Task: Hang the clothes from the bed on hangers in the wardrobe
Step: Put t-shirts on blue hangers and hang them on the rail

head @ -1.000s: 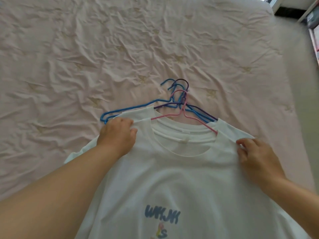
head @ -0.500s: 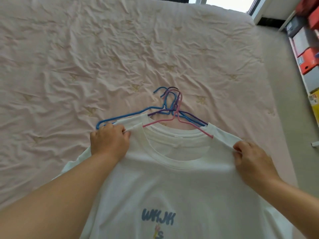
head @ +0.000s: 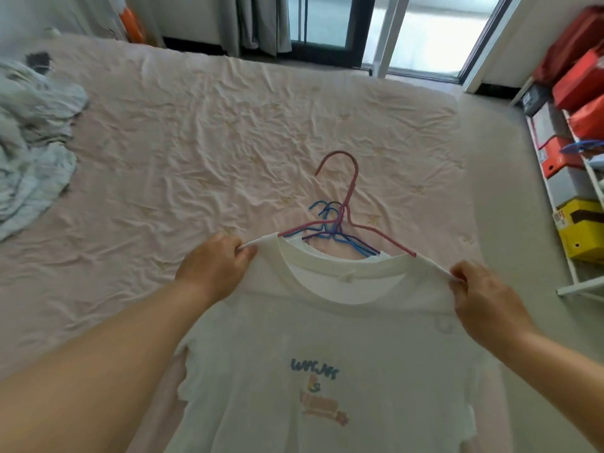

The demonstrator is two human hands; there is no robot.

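A white T-shirt [head: 330, 338] with a blue and orange print is raised off the pink bed [head: 196, 132], with a pink hanger [head: 347, 188] inside its collar, hook pointing up and away. My left hand [head: 214, 266] pinches the shirt's left shoulder over the hanger arm. My right hand [head: 480, 295] pinches the right shoulder the same way. Blue and purple hangers [head: 330, 223] lie on the bed just beyond the collar, and another white garment [head: 340, 282] shows through the neck opening.
A heap of pale blue-grey clothes [head: 29, 132] lies on the bed's far left. A white shelf [head: 562, 178] with red, grey and yellow boxes stands at the right across a strip of floor. Curtains and a glass sliding door are beyond the bed.
Both hands have lifted the T-shirt with the pink hanger up off the bed; its hook now stands clear of the blue and purple hangers. The view has tilted up to show the room.
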